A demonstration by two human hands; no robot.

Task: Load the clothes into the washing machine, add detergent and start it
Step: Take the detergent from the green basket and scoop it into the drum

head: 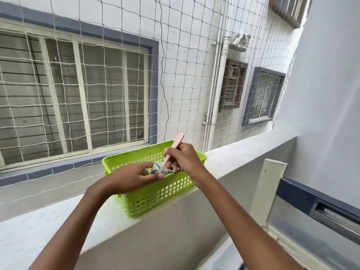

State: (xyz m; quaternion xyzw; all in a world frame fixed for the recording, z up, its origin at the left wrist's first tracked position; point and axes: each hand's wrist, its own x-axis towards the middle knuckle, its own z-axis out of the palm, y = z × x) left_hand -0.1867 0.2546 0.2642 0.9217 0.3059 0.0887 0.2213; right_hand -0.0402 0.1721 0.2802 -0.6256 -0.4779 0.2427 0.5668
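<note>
A lime-green perforated plastic basket stands on the balcony ledge. Inside it a printed detergent packet sticks up. My left hand grips the packet's mouth at the left. My right hand is closed round a pink spoon, whose handle points up and to the right while its lower end dips into the packet. What lies inside the packet is hidden. The washing machine's raised lid and a strip of its top panel show at the lower right.
A white rope safety net spans the opening behind the ledge. Beyond it are a neighbouring wall, barred windows and drain pipes. A white wall closes the right side.
</note>
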